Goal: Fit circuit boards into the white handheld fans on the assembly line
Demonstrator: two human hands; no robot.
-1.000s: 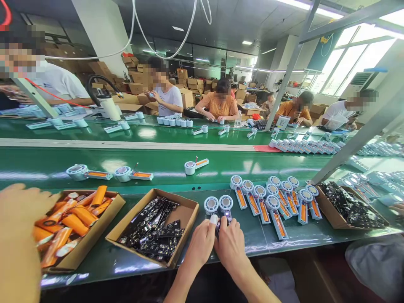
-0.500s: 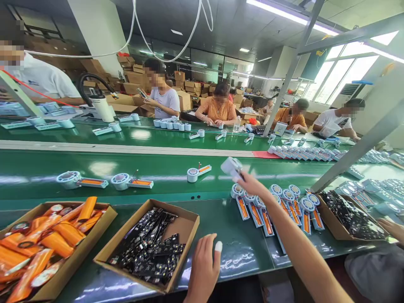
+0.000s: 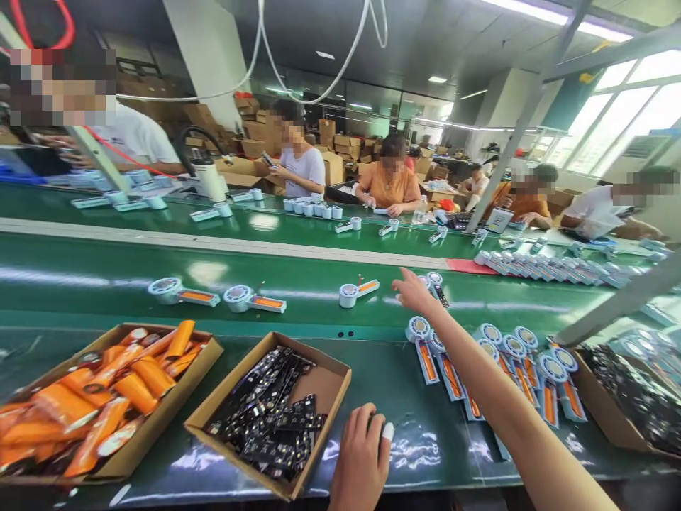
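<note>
My right hand (image 3: 413,292) reaches far out over the green conveyor belt (image 3: 298,266), its fingers spread and holding nothing. It hovers right beside a white fan unit (image 3: 433,279) lying on the belt. My left hand (image 3: 362,454) rests on the near table edge with its fingers curled under and a white cot on one fingertip; nothing shows in it. It sits just right of a cardboard box of black circuit boards (image 3: 322,383). A group of several white fan units with orange batteries (image 3: 511,358) lies under my right forearm.
A cardboard box of orange batteries (image 3: 208,349) stands at the near left, and another box of black parts (image 3: 601,401) at the right. Three more fan units (image 3: 252,298) ride the belt. Several people sit working across the line.
My right hand carried a fan unit from the table out to the belt and let it go there. My left hand stayed at the table edge and curled its fingers.
</note>
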